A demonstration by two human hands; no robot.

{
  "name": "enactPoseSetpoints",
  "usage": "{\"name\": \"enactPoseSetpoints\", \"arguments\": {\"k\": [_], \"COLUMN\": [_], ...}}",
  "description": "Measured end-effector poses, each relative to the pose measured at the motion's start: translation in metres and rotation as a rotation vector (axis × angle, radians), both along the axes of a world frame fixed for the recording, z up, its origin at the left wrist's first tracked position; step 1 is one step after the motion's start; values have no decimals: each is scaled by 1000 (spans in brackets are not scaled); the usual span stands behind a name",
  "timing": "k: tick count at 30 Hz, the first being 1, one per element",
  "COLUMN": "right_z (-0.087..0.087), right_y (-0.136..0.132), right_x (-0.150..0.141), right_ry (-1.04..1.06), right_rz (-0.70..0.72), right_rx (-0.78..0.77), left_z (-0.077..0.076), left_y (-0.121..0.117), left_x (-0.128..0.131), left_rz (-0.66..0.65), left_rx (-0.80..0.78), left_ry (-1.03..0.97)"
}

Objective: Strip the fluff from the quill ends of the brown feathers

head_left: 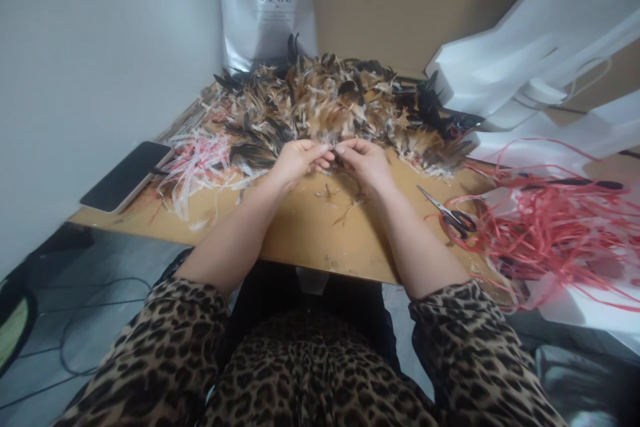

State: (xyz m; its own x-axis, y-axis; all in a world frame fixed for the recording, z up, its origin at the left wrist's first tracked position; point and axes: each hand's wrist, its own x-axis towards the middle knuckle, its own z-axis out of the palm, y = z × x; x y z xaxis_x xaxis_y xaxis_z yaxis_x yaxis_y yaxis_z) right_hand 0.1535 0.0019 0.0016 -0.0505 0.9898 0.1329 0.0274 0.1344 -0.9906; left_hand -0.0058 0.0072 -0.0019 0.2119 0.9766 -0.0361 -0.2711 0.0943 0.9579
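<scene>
My left hand [299, 159] and my right hand [365, 161] meet fingertip to fingertip at the near edge of a big pile of brown, black and white feathers [330, 103] on a wooden board [300, 233]. Both hands pinch something small between them; it looks like a feather, but it is too small to tell for sure. A few loose feather bits [345, 203] lie on the board just below the hands.
Scissors [453, 213] lie right of my right hand, beside a tangle of red cord [550, 233]. White and pink strips [200, 167] and a dark phone [125, 175] sit at the left. A silver bag [267, 3] stands behind the pile; white sheets [545, 40] at right.
</scene>
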Motion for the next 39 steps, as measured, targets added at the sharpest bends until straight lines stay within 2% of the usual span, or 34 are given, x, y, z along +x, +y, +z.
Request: {"name": "enactPoseSetpoints", "arguments": {"k": [2, 5, 8, 11, 13, 17, 20, 22, 25, 28, 33, 36, 39], "right_z": [-3, -8, -11, -10, -10, -11, -11, -9, -6, -3, 4, 9, 11], "right_y": [2, 3, 0, -5, -8, -9, -7, -5, -3, -3, -5, -5, -4], "right_x": [5, 9, 6, 0, -3, -6, -5, -3, 3, 9, 15, 17, 18], "right_ry": [-210, -554, -822, -1074, -1215, -1337, -1291, -1188, -935, -676, -388, -317, -274], "right_rz": [7, 43, 58, 77, 75, 66, 89, 109, 129, 151, 244, 270, 285], "right_rx": [38, 120, 270, 317, 315, 315, 311, 307, 247, 109, -89, -154, -199], "left_z": [2, 4, 6, 6, 6, 5, 3, 2, 5, 8, 9, 7, 8], "left_y": [3, 2, -5, -10, -10, -6, -3, -2, 0, 1, 2, 2, -1], "left_x": [-1, -2, -3, -4, -2, 4, 5, 3, -2, -6, -10, -10, -9], "left_rz": [122, 266, 311, 302, 287, 174, 73, 45, 43, 83, 92, 69, 38], "left_rx": [26, 116, 292, 435, 416, 199, 56, 6, -48, -78, 3, 105, 139], "left_ry": [-16, 71, 185, 232, 208, 84, -53, -137, -195, -200, -74, 73, 171]}}
